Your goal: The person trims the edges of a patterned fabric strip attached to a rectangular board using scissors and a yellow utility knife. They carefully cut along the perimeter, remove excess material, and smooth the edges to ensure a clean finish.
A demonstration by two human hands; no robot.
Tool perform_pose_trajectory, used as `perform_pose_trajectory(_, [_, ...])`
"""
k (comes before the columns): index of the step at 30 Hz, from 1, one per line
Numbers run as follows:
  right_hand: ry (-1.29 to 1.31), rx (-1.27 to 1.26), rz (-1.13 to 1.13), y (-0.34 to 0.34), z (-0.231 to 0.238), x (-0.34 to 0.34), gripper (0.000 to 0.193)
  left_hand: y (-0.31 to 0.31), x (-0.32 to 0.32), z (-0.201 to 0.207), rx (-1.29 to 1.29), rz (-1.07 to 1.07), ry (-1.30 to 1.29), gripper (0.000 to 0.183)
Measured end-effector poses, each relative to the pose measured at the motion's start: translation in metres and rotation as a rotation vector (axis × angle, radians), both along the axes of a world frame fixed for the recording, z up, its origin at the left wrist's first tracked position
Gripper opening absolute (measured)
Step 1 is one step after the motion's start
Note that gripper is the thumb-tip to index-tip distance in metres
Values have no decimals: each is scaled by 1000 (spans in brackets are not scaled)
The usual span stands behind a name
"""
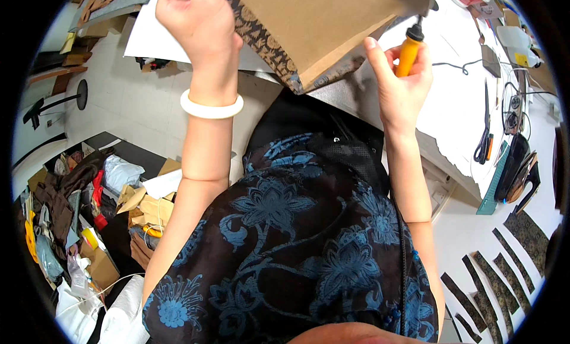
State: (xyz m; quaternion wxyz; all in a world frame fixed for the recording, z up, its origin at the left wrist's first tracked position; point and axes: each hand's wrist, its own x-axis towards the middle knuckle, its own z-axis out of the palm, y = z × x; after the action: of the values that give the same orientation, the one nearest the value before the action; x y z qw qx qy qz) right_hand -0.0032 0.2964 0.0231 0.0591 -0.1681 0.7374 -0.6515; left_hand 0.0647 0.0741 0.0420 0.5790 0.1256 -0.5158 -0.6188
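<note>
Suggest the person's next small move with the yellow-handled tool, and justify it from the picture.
Probably steady the brown panel with the left hand before bringing the yellow-handled tool any closer: the right hand grips the tool near the panel's right side, while the left hand is beside the patterned border opposite, well placed to brace it.

head: left fisheye, worn on head | faces down | near: wearer's patterned garment [285,237] | farther: floor [113,94]
</note>
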Motion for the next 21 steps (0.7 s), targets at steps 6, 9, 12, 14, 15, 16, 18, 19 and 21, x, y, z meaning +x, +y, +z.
perform_pose_trajectory(6, [-8,108,-145,23,-33,8,57,37,30,-25,391,147,-126,14])
perform_pose_trajectory(9, [4,119,-143,28,-41,15,56,46,43,-49,508,134,-107,16])
perform_pose_trajectory(12, [-45,54,-105,38,-45,15,47,55,51,-63,573,190,-140,18])
perform_pose_trajectory(14, [-67,27,-83,47,-48,16,42,57,55,-69,594,178,-149,19])
perform_pose_trajectory(15, [-65,39,-74,51,-49,17,40,57,57,-72,613,173,-147,20])
perform_pose_trajectory(16, [-62,51,-67,55,-49,19,38,58,58,-75,631,168,-145,20])
perform_pose_trajectory(18, [-37,49,-95,61,-51,24,36,60,59,-81,686,151,-133,20])
perform_pose_trajectory(19, [-6,107,-114,66,-53,25,36,61,60,-84,710,142,-126,21])
perform_pose_trajectory(21, [72,228,-162,74,-59,24,35,62,63,-91,719,134,-120,20])
